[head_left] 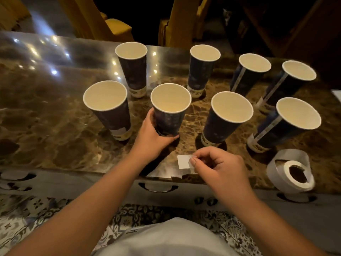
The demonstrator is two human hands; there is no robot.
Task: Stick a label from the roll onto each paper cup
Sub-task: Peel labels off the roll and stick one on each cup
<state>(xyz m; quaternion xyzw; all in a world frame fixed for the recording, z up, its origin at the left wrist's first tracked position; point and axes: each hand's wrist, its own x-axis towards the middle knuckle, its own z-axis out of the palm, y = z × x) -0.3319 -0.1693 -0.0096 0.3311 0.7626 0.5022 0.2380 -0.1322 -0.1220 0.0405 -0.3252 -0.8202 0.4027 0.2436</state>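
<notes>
Bare marble table [46, 108] lies open to my left, past the near-left cup [108, 108]. Ahead, eight cups stand in two rows with narrow gaps between them. The label roll [290, 172] blocks the near right edge, just below the near-right cup [287, 124]

Eight cups upright on the table [55, 111], two rows of four parallel to the near edge. Back row [131, 68] sits mid-surface, front row [108, 108] nearer the near edge. Left hand [153, 137] wraps the base of the front row's second cup from left [170, 108]. Right hand [219, 163] pinches a label [183, 161] over the near edge, right of the left hand. Label roll [290, 172] lies at the near edge, far right, just in front of the rightmost front cup [287, 122].
</notes>
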